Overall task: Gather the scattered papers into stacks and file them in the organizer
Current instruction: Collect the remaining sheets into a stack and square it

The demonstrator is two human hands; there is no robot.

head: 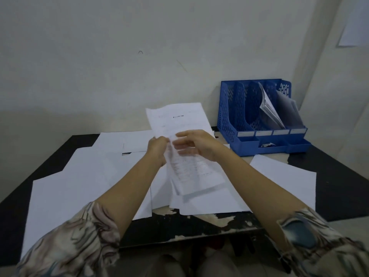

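Patterned sleeves (pixel 65 242) at the bottom edge, both forearms reaching forward over the desk (pixel 339 182).

Key relation: blue organizer (pixel 261 120) sits at the far right of the desk against the wall, forward and right of both hands. Right hand (pixel 201 145) is the nearer one to it. Its slots open upward and toward the person; the two right slots already hold leaning papers, the two left slots look empty.

Held sheets (pixel 179 134): a small printed bundle lifted clear of the desk, long axis running away from the person, top edge tipped toward the wall, lower end blurred.

Grip state:
- Left hand (pixel 157 146): closed in a pinch on the bundle's left edge, about mid-length.
- Right hand: fingers curled loosely across the face of the bundle, touching it. Blur is too heavy to say whether it is clamped or only squaring the edges.

Loose white sheets (pixel 79 188) overlap across most of the desk, left, centre and right (pixel 285 176), well apart from the organizer's slots.

My read: mid-gather, aligning a stack. Filing it means a swing forward-right, so a right-hand carry looks shortest.
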